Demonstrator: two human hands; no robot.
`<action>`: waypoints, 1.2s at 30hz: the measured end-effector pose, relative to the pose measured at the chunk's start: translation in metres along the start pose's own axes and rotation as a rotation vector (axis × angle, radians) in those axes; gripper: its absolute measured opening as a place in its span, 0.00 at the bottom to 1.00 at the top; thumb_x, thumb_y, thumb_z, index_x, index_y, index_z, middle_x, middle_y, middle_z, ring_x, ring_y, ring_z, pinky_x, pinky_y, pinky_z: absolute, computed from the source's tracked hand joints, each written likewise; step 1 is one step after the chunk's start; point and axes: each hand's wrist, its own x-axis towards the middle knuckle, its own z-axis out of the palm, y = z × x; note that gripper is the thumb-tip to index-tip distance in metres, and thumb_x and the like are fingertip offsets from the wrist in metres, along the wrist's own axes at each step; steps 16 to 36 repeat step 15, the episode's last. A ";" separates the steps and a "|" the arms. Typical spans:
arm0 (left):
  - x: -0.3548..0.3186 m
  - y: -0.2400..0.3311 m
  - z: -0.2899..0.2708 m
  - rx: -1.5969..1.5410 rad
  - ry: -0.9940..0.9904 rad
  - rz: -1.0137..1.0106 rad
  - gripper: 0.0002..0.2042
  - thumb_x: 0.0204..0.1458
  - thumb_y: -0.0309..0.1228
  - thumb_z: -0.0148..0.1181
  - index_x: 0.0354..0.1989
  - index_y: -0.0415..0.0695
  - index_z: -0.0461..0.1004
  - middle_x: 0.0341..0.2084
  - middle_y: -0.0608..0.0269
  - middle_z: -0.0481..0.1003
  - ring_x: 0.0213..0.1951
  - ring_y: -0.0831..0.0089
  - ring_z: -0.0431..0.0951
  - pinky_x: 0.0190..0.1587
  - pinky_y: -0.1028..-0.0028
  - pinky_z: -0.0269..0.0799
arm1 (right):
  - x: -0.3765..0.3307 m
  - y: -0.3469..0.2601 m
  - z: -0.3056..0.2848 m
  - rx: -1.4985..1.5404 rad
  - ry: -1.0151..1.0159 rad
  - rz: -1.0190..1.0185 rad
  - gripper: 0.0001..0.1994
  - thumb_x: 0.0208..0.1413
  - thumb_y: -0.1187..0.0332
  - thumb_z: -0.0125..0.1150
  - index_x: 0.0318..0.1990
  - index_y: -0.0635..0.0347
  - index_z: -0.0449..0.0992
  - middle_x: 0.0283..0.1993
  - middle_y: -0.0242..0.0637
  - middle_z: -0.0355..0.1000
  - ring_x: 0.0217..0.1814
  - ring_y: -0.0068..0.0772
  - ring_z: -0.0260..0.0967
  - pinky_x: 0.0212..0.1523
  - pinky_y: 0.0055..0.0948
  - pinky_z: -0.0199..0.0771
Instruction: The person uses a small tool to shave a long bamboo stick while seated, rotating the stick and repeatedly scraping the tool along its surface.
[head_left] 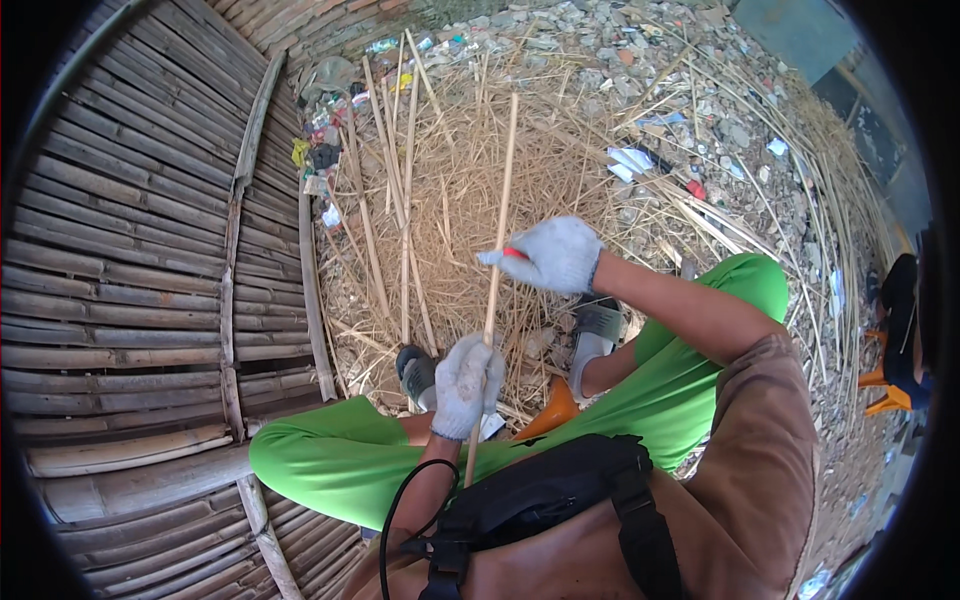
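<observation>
My left hand (462, 385), in a pale knitted work glove, is closed around a long thin bamboo stick (507, 170). The stick stands out away from me, tilted slightly right at its far end; its near end runs down beside my lap. Higher up, my gloved right hand (560, 257) is closed on a small red-handled knife (515, 253). A pale blade-like tip juts left from that fist, across the stick. Most of the handle is hidden in the glove.
A bamboo slat platform (130, 270) fills the left side. Several loose bamboo sticks (405, 200) lie beyond my feet on heaped shavings (465, 190). Rubble and litter (630, 160) cover the ground behind. At the right edge, part of another person (903, 320) shows near an orange stool (885, 400).
</observation>
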 end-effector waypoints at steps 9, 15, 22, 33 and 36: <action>0.000 -0.014 -0.010 0.432 -0.023 0.193 0.16 0.73 0.36 0.58 0.56 0.33 0.78 0.24 0.61 0.81 0.24 0.74 0.82 0.29 0.71 0.78 | 0.023 0.076 -0.040 -0.049 0.074 0.034 0.37 0.71 0.26 0.40 0.46 0.43 0.89 0.36 0.50 0.84 0.41 0.58 0.83 0.46 0.54 0.84; -0.006 -0.013 -0.014 0.801 -0.093 0.492 0.22 0.70 0.45 0.64 0.59 0.36 0.79 0.30 0.60 0.87 0.27 0.61 0.87 0.33 0.67 0.81 | 0.030 0.155 -0.082 -0.034 0.172 0.283 0.39 0.68 0.22 0.37 0.59 0.38 0.87 0.47 0.51 0.86 0.52 0.55 0.85 0.58 0.47 0.84; -0.006 -0.013 -0.014 0.801 -0.093 0.492 0.22 0.70 0.45 0.64 0.59 0.36 0.79 0.30 0.60 0.87 0.27 0.61 0.87 0.33 0.67 0.81 | 0.030 0.155 -0.082 -0.034 0.172 0.283 0.39 0.68 0.22 0.37 0.59 0.38 0.87 0.47 0.51 0.86 0.52 0.55 0.85 0.58 0.47 0.84; -0.006 -0.013 -0.014 0.801 -0.093 0.492 0.22 0.70 0.45 0.64 0.59 0.36 0.79 0.30 0.60 0.87 0.27 0.61 0.87 0.33 0.67 0.81 | 0.030 0.155 -0.082 -0.034 0.172 0.283 0.39 0.68 0.22 0.37 0.59 0.38 0.87 0.47 0.51 0.86 0.52 0.55 0.85 0.58 0.47 0.84; -0.006 -0.013 -0.014 0.801 -0.093 0.492 0.22 0.70 0.45 0.64 0.59 0.36 0.79 0.30 0.60 0.87 0.27 0.61 0.87 0.33 0.67 0.81 | 0.030 0.155 -0.082 -0.034 0.172 0.283 0.39 0.68 0.22 0.37 0.59 0.38 0.87 0.47 0.51 0.86 0.52 0.55 0.85 0.58 0.47 0.84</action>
